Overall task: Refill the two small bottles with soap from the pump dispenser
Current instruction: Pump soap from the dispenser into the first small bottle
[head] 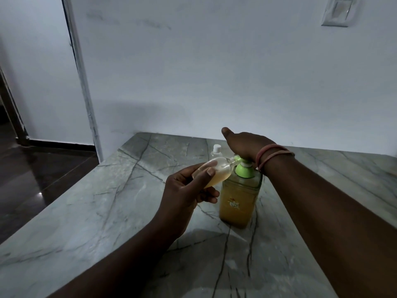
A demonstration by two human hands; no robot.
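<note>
L hand (pixel 189 188) holds small bottle (pixel 214 171) at pump dispenser (pixel 240 196); R hand (pixel 245 145) presses pump.

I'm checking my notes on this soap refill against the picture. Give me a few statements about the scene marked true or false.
1. The left hand holds a small bottle tilted at the pump's spout. True.
2. The right hand rests flat on the counter. False: it presses on the pump dispenser top.
3. The dispenser holds blue liquid. False: it is amber.
4. A second small bottle, with a white cap, stands behind the dispenser. True.
</note>
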